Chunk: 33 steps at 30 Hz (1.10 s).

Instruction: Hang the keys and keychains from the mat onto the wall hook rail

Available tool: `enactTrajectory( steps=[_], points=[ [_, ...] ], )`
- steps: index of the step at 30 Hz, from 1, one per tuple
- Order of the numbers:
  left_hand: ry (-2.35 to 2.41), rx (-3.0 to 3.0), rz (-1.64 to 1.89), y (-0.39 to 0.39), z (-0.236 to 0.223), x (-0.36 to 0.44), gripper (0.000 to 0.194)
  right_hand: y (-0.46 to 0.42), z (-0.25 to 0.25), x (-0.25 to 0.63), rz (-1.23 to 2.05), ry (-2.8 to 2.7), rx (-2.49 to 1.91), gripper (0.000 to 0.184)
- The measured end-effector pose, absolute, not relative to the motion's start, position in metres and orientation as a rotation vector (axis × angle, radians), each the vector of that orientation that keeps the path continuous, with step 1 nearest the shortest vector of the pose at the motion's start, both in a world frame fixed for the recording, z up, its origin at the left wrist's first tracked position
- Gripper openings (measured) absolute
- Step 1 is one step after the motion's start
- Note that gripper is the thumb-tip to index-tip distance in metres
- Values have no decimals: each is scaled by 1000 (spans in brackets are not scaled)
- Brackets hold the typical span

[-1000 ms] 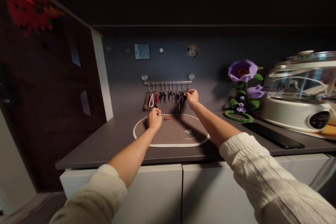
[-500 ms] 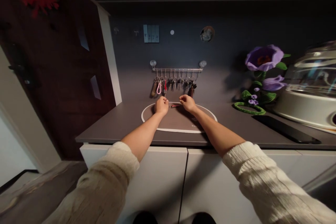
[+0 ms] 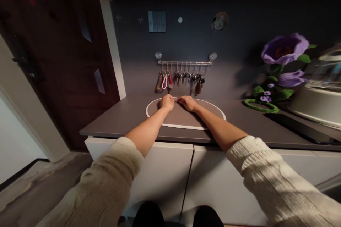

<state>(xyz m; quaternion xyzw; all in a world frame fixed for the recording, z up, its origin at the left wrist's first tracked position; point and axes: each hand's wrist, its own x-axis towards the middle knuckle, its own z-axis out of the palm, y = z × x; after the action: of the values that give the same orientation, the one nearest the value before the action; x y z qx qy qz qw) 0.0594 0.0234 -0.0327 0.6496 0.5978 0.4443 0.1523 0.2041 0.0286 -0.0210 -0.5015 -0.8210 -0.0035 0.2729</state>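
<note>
My left hand (image 3: 167, 103) is closed at the left part of the oval brown mat (image 3: 183, 117) with a white rim; whatever its fingers may pinch is too small to make out. Close beside it on the right, my right hand (image 3: 188, 103) reaches down to the mat with its fingers pressed together over a small metal piece (image 3: 176, 101). Most of that piece is covered by the fingers. On the wall behind both hands, several keys (image 3: 182, 77), a pink loop strap (image 3: 164, 82) and a red tag (image 3: 171, 79) hang from a clear hook rail (image 3: 185, 63).
Purple artificial flowers (image 3: 285, 55) with a green ring base stand at the right of the counter (image 3: 119, 117). A black phone-like slab (image 3: 301, 127) lies before them, next to a white appliance (image 3: 317, 101) with a clear lid. A dark door (image 3: 66, 71) is at the left.
My right hand has come down and left, over the small red-and-metal item that lay uncovered on the mat. The gap between my hands has narrowed. The view has tilted downward.
</note>
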Motion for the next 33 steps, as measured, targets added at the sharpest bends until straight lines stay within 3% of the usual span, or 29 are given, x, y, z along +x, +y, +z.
enactTrajectory(
  steps=[22,33],
  points=[
    [1648,1927,1234,21,-33,60,9,18,-17,202,-108,-2149,-1420,8],
    [1541,2084,1235,13,-28,65,10,13,-10,211,501,-1770,-1150,9]
  ],
)
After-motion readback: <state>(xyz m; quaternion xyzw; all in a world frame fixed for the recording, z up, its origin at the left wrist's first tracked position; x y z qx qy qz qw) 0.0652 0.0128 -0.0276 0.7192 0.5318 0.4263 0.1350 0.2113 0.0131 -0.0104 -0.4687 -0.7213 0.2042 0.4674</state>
